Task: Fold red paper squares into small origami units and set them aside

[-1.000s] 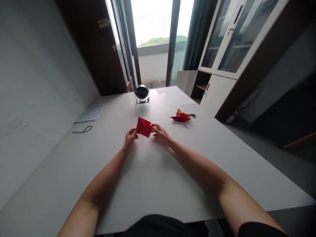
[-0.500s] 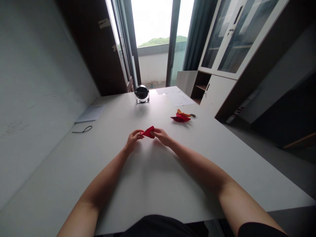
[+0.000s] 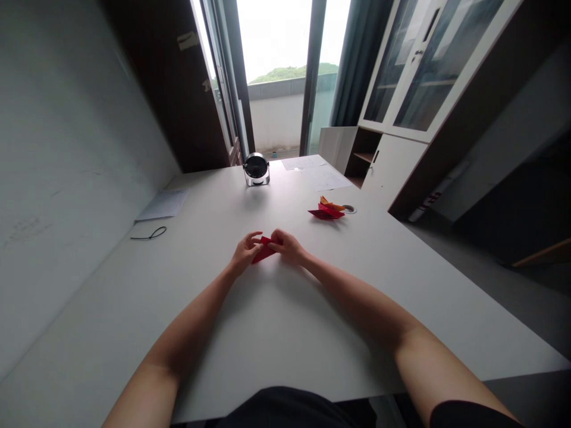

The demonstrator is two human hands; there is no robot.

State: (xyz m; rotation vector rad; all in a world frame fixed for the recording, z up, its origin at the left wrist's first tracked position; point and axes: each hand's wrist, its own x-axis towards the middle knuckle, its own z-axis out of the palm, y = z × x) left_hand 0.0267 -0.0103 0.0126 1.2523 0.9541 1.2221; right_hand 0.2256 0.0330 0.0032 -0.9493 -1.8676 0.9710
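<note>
A small folded piece of red paper (image 3: 264, 252) lies between my two hands, over the middle of the white table (image 3: 276, 333). My left hand (image 3: 244, 251) pinches its left side, with the thumb on the near face and one finger raised above. On the other side, the curled fingers and thumb of my right hand (image 3: 286, 245) grip its upper right part. Fingers cover parts of the paper, so its whole outline is hidden. Beyond my right hand rests a pile of red and orange folded paper pieces (image 3: 328, 210).
A ring-shaped white thing (image 3: 350, 209) lies beside the folded pile. A round black device on a silver stand (image 3: 257, 170) is at the back. Paper sheets (image 3: 328, 177) lie far right, more paper (image 3: 163, 205) at left, near a looped black cord (image 3: 156, 233).
The red paper has turned and come slightly nearer, its lower corner now pointing down left. My right fingers have curled in over it, and my left thumb has shifted onto its face.
</note>
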